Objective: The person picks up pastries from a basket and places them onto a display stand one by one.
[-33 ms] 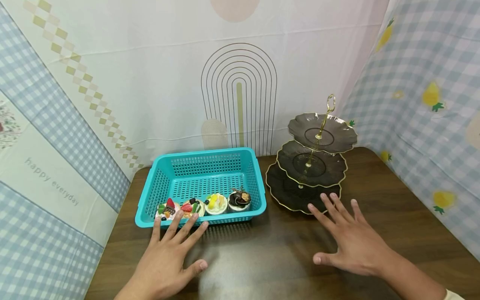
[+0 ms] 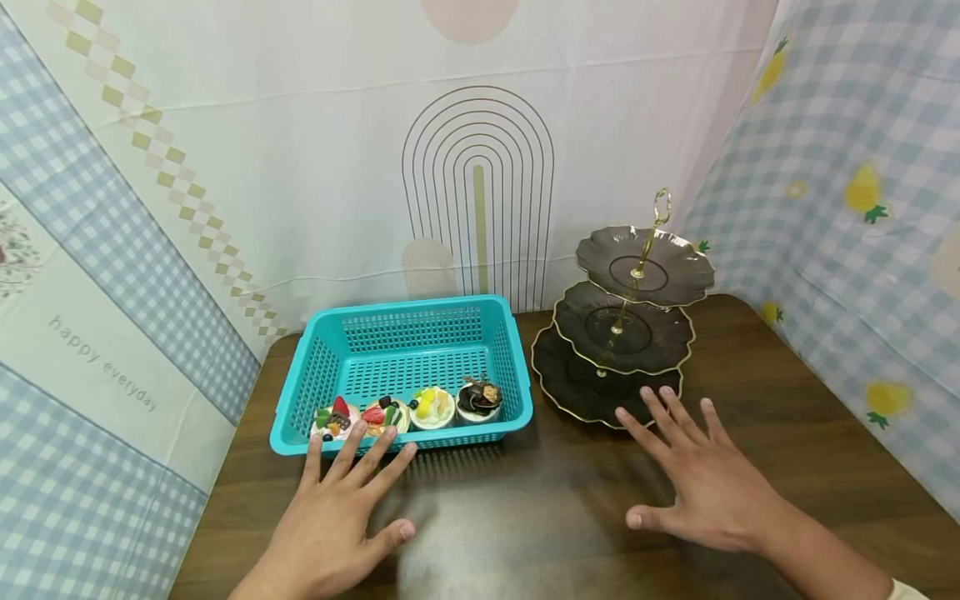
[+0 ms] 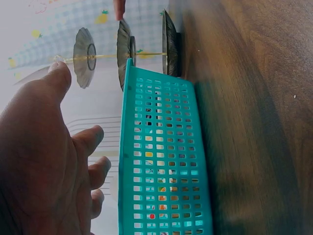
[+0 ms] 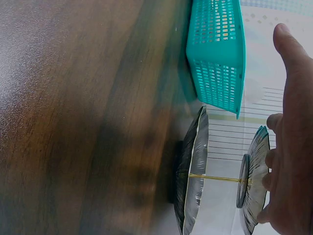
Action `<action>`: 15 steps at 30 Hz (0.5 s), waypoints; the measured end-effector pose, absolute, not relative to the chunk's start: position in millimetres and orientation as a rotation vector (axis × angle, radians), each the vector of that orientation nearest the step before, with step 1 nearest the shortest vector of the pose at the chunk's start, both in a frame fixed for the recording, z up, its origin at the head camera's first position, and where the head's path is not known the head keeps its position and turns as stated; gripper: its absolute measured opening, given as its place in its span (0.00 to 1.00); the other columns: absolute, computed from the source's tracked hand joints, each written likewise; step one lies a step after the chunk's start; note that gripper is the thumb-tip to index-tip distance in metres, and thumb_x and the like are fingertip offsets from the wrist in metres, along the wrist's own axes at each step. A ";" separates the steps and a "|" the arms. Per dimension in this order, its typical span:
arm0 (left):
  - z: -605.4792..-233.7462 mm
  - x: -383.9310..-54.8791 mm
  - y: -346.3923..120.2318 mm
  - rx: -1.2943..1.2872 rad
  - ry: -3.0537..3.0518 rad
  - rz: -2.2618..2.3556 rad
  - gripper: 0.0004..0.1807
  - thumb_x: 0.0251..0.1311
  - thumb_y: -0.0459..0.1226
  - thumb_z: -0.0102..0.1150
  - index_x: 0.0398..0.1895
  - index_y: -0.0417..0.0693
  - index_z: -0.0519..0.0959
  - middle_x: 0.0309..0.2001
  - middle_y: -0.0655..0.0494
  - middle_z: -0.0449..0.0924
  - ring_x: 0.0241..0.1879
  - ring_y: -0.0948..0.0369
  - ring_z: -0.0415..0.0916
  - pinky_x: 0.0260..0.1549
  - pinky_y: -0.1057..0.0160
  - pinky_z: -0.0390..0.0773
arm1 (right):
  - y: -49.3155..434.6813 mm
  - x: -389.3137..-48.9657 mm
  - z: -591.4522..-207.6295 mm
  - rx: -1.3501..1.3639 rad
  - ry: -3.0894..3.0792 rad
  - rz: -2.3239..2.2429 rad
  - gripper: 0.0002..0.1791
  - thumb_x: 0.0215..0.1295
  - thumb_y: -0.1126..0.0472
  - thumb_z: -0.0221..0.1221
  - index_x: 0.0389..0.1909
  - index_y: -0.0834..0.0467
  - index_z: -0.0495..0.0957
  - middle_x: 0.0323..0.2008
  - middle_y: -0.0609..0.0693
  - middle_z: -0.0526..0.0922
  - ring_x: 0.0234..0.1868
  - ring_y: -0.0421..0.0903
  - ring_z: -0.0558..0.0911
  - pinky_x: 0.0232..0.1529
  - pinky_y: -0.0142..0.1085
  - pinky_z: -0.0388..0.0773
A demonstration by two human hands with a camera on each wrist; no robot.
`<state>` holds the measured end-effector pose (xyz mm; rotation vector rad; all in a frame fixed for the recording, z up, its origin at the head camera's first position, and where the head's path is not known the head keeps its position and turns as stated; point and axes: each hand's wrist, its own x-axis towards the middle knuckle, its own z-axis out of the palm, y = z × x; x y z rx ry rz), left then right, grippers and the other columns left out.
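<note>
Several small decorated cakes in cups line the near side of a turquoise perforated basket (image 2: 405, 310). From left to right come a fruit-topped cake (image 2: 339, 414), a strawberry and kiwi cake (image 2: 384, 412), a yellow-fruit cake (image 2: 432, 406) and a dark chocolate-topped cake (image 2: 478, 398). My left hand (image 2: 337, 508), fingers spread, is over the basket's near left edge and holds nothing; in the head view its fingertips overlap the rim. A three-tier cake stand (image 2: 626, 333) with gold-edged dark plates stands at the right. Before its lowest plate, my right hand (image 2: 708, 487) is spread, holding nothing.
Both things stand on a brown wooden table (image 2: 517, 533). A gold ring handle (image 2: 662, 206) tops the stand. Behind the table hangs a pale patterned cloth (image 2: 330, 192), and checked cloth (image 2: 847, 275) hangs along the right side.
</note>
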<state>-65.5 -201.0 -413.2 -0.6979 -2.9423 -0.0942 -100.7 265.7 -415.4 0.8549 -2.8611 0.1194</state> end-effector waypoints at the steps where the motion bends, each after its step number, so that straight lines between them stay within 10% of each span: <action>1: -413.6 -65.6 -201.1 -0.697 -2.937 -0.098 0.42 0.68 0.72 0.39 0.81 0.69 0.56 0.81 0.62 0.48 0.81 0.52 0.28 0.70 0.30 0.25 | 265.8 -101.0 -415.3 0.860 -2.856 0.119 0.63 0.55 0.21 0.61 0.84 0.46 0.45 0.82 0.59 0.38 0.81 0.57 0.33 0.76 0.60 0.28; 15: -417.9 -64.0 -202.7 -0.663 -2.912 -0.177 0.39 0.71 0.68 0.43 0.81 0.65 0.60 0.81 0.56 0.51 0.80 0.46 0.40 0.73 0.41 0.22 | 257.4 -106.7 -412.8 0.991 -2.714 0.160 0.60 0.58 0.23 0.61 0.83 0.48 0.49 0.82 0.54 0.47 0.81 0.55 0.43 0.78 0.47 0.36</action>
